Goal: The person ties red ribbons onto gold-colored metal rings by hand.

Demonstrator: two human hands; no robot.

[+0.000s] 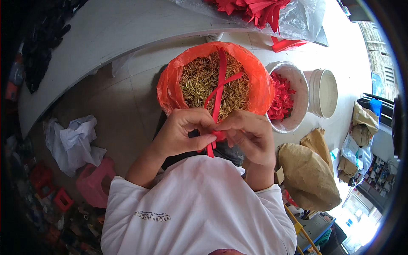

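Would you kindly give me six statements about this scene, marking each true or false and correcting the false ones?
1. The left hand and right hand both hold red ribbon. True.
2. The orange bag contains gold-coloured rings. True.
3. The bucket of red pieces stands left of the bag. False: the bucket of red pieces stands right of it.
4. Red strips lie on clear plastic. True.
5. The pink stool is at the right. False: the pink stool is at the left.
6. The shirt is black. False: the shirt is white.

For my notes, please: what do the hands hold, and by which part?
The left hand and right hand pinch a red ribbon by its bunched part.
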